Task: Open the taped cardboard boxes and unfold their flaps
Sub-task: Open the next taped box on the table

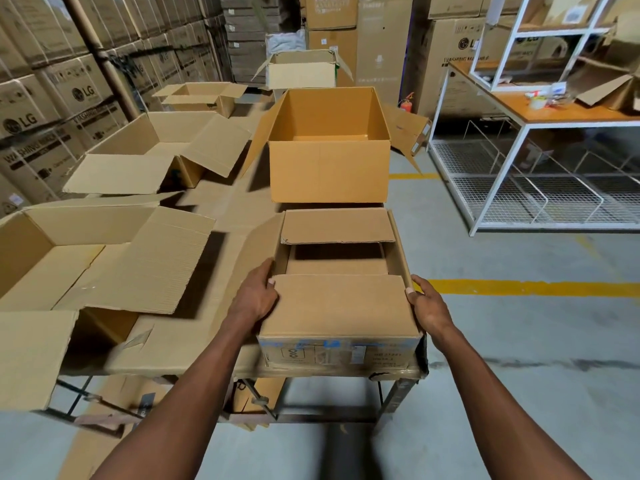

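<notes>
Small brown cardboard box point(341, 306) at the near edge of the work surface: near flap and far flap folded partly inward over the opening, left flap spread outward, right flap standing about upright; printed labels and blue marking on its front face. Directly behind it, a taller orange-brown box point(329, 168), fully open, side flaps splayed outward. To the left, three wider tan boxes point(152, 150), all open with flaps spread flat. Farther back, a pale box point(301, 74) with raised flaps.

Head-worn view, forward and down, close over the worktable point(194, 355).
</notes>
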Demonstrator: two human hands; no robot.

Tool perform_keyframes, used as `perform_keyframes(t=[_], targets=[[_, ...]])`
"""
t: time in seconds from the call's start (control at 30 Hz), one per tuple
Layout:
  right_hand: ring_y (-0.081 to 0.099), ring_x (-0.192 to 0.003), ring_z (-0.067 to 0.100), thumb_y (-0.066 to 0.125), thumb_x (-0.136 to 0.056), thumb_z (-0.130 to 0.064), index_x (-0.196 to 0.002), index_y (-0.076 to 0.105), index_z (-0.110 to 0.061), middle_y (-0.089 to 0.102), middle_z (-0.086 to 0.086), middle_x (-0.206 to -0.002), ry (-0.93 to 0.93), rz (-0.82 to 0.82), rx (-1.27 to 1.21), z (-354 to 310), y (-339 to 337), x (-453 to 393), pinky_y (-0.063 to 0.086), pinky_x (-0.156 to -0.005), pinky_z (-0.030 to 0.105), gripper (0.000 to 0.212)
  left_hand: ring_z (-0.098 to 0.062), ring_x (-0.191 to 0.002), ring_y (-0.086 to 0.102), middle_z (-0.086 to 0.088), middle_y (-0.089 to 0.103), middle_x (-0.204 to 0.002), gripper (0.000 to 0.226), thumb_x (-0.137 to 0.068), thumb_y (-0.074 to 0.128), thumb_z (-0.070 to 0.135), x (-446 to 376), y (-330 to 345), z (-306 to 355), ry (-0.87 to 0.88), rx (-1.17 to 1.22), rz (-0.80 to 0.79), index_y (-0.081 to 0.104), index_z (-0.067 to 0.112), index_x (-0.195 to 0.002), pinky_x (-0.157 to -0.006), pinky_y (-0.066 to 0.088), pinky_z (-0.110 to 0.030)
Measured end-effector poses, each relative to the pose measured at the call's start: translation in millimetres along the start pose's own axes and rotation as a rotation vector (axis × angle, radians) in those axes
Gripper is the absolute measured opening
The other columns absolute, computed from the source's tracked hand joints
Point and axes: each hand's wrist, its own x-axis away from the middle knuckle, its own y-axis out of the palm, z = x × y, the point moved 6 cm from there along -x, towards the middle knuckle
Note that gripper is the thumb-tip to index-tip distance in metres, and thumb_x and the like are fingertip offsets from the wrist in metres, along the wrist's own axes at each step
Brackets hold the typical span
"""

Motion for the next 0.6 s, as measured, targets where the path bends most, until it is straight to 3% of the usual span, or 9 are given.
perform_keyframes(t=[0.07,0.13,0.23,0.3,0.37,0.43,0.5,0.6], targets=[[0.057,-0.119,0.027,0.046,-0.103,-0.036,-0.142,0.047,-0.039,0.058,0.000,-0.140,-0.001,-0.001,-0.012,-0.8,0.0,2.1,0.046,-0.103,0.051,0.039,-0.035,-0.150,0.023,-0.003,0.026,-0.165,0.054,-0.102,0.036,0.042,-2.5,4.8,10.4,0.027,-0.123,-0.026,0.028,0.037,-0.155,-0.118,0.018,-0.065],[0.057,-0.121,0.027,0.045,-0.103,-0.037,-0.144,0.046,-0.039,0.057,0.000,-0.141,-0.002,0.000,-0.011,-0.4,-0.4,3.2,0.046,-0.103,0.051,0.040,-0.032,-0.154,0.010,0.003,0.020,-0.167,0.048,-0.106,0.030,0.045,-2.2,15.3,24.2,0.079,-0.279,-0.114,0.035,0.037,-0.153,-0.118,0.003,-0.068],[0.054,-0.126,0.027,0.044,-0.103,-0.039,-0.145,0.045,-0.039,0.054,-0.001,-0.145,-0.003,-0.002,-0.008,2.2,-1.2,2.7,0.043,-0.106,0.051,0.042,-0.033,-0.152,0.016,-0.004,0.041,-0.156,0.042,-0.106,0.030,0.043,0.7,18.5,44.5,0.133,-0.366,-0.152,0.054,0.031,-0.139,-0.116,-0.006,-0.066],[0.055,-0.126,0.025,0.043,-0.101,-0.044,-0.140,0.050,-0.042,0.057,-0.004,-0.142,-0.008,-0.022,-0.017,6.8,-1.8,-2.0,0.043,-0.107,0.053,0.040,-0.033,-0.140,0.039,-0.008,0.058,-0.137,0.035,-0.105,0.037,0.039,-0.5,6.6,53.5,0.134,-0.298,-0.069,0.063,0.028,-0.125,-0.117,0.002,-0.067],[0.062,-0.117,0.025,0.036,-0.096,-0.053,-0.120,0.064,-0.043,0.067,-0.006,-0.127,-0.012,-0.038,-0.047,14.1,-4.9,-8.8,0.047,-0.102,0.053,0.037,-0.030,-0.123,0.054,-0.007,0.067,-0.123,0.032,-0.104,0.042,0.039,3.3,-12.6,65.1,0.174,-0.228,0.019,0.067,0.027,-0.118,-0.116,0.022,-0.060],[0.068,-0.104,0.026,0.033,-0.094,-0.058,-0.102,0.072,-0.034,0.074,-0.004,-0.107,0.050,-0.044,-0.167,20.4,-12.4,-10.7,0.051,-0.097,0.052,0.047,-0.028,-0.106,0.063,-0.006,0.072,-0.112,0.031,-0.103,0.046,0.040,15.1,-32.6,78.0,0.217,-0.147,0.062,0.070,0.024,-0.115,-0.098,0.047,-0.043],[0.068,-0.101,0.025,0.043,-0.096,-0.053,-0.098,0.075,-0.028,0.075,-0.002,-0.103,0.105,-0.034,-0.218,22.2,-22.5,-5.1,0.051,-0.098,0.050,0.040,-0.023,-0.088,0.064,-0.003,0.072,-0.097,0.031,-0.102,0.049,0.042,31.8,-52.3,85.8,0.266,-0.086,0.118,0.072,0.022,-0.106,-0.077,0.051,-0.035],[0.068,-0.098,0.022,0.057,-0.092,-0.039,-0.099,0.074,-0.029,0.074,-0.003,-0.104,0.059,-0.031,-0.147,18.8,-31.6,-2.0,0.053,-0.098,0.048,0.021,-0.019,-0.075,0.064,0.004,0.072,-0.080,0.032,-0.102,0.051,0.039,63.0,-81.7,94.2,0.295,0.067,0.186,0.076,0.021,-0.092,-0.074,0.051,-0.034]])
